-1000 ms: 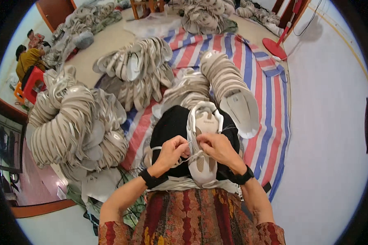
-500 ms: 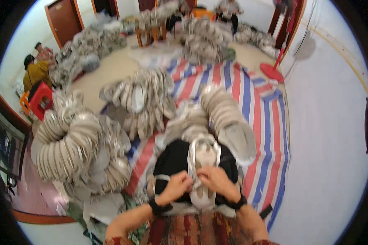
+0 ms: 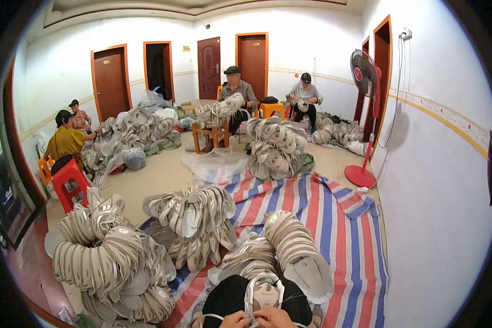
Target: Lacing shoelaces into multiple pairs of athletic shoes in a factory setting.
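Observation:
At the lower edge, a beige and white shoe upper [image 3: 266, 295] lies over the dark cloth on my lap, its pale-edged opening facing up. My left hand [image 3: 235, 320] has its fingers closed on the upper's left side. Close beside it, my right hand [image 3: 273, 317] pinches the same upper near its middle. The fingertips almost meet, and the picture's edge cuts off both wrists. A thin white cord shows beside each hand; what exactly lies between the fingertips is too small to make out.
Bundles of shoe uppers stand ahead [image 3: 298, 257], at mid-left [image 3: 191, 218] and left [image 3: 101, 257]. A striped red, white and blue sheet [image 3: 344, 262] covers the floor. Beyond are a red standing fan [image 3: 361, 175], a red stool [image 3: 71, 183] and several people seated among piles.
The view has tilted up, so the hands and shoe upper sit lower and more of the room shows. Both hands remain at the upper, close together.

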### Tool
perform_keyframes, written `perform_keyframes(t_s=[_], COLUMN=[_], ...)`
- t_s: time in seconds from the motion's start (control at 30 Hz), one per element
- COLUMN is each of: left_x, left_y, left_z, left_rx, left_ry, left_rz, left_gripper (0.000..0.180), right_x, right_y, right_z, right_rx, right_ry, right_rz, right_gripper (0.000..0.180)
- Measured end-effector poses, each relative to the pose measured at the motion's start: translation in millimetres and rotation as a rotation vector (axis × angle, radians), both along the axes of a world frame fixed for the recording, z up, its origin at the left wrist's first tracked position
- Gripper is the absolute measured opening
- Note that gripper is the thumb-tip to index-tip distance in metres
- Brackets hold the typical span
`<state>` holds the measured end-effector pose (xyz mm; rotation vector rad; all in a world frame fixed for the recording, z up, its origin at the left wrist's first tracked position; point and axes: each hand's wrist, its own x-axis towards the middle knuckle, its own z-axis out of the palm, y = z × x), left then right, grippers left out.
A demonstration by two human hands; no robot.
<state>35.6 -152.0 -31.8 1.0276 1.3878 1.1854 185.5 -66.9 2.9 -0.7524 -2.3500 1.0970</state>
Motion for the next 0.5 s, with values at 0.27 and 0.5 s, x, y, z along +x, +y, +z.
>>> perform_keyframes(t_s=[0.27, 0.5], left_x=[3, -29], left_y=[8, 14], left_z=[22, 34], left_rx=[0.096, -0.129], left_ry=[0.480, 0.220], left_rz=[0.014, -0.120], left_gripper=[0.019, 0.018], right_x=[-4, -16], right_y=[2, -7], right_z=[-1, 22], right_rx=[-0.047, 0.289], right_ry=[0.056, -0.152], right_rz=[-0.012, -0.147], right_gripper=[0.020, 0.014])
